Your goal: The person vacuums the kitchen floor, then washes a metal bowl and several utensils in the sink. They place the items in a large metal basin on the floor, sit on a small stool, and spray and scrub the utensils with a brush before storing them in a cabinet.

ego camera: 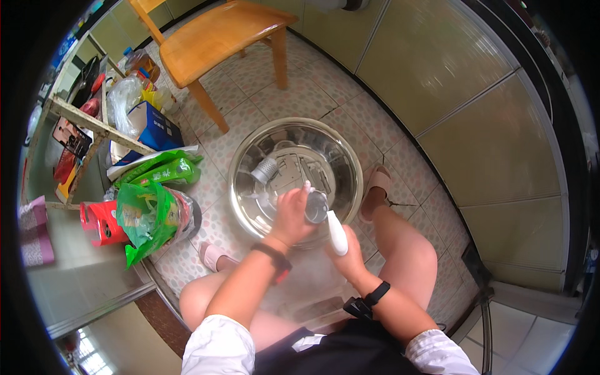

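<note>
My left hand (pixel 293 213) grips a small grey translucent cup (pixel 317 207), its round face turned up towards me, with white suds on its rim. In my right hand (pixel 348 258) is a tool with a smooth white handle (pixel 337 234); its working end is hidden. The handle's tip is close beside the cup. Both hands are over the near side of a shiny steel basin (pixel 237 220) on the floor between my feet. Inside the basin, a grey perforated cylinder (pixel 265 170) lies tilted against the left wall. Flat pieces (pixel 311 171) show at its bottom, partly blurred by reflections.
A wooden chair (pixel 225 35) stands beyond the basin. On the left are a metal rack (pixel 101 124), a blue box (pixel 159 126), green packages (pixel 164 171) and a bin lined with a green bag (pixel 145 215). Cabinet panels (pixel 497 145) run along the right.
</note>
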Motion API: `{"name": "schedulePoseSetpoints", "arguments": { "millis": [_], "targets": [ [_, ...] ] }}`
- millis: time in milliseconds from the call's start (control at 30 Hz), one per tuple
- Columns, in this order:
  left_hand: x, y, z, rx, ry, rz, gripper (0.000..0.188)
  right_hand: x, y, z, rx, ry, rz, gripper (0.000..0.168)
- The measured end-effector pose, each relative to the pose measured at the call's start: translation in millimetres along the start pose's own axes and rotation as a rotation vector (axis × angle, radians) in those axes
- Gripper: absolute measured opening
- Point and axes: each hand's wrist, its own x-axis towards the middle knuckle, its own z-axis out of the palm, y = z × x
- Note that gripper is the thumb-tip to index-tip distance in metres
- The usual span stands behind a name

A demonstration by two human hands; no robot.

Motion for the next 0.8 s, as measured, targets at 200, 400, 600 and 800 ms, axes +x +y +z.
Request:
{"name": "schedulePoseSetpoints", "arguments": {
  "millis": [200,400,600,800],
  "targets": [
    [-1.5,-2.9,3.7,-0.065,0.011,0.027,0.11,-1.6,1.5,5.3,0.061,0.001,0.048,0.034],
    [-5.3,-5.7,1.6,0.004,-0.02,0.028,0.109,-0.7,-4.5,4.4,0.077,0.002,0.05,0.032],
    [-4.4,-8.3,3.1,0.075,0.009,0.054,0.11,-3.5,2.5,8.0,0.097,-0.016,0.053,0.032],
    [-1.6,-7.1,1.2,-0.001,-0.001,0.06,0.109,-2.2,2.2,7.7,0.082,-0.003,0.024,0.032]
  ]
}}
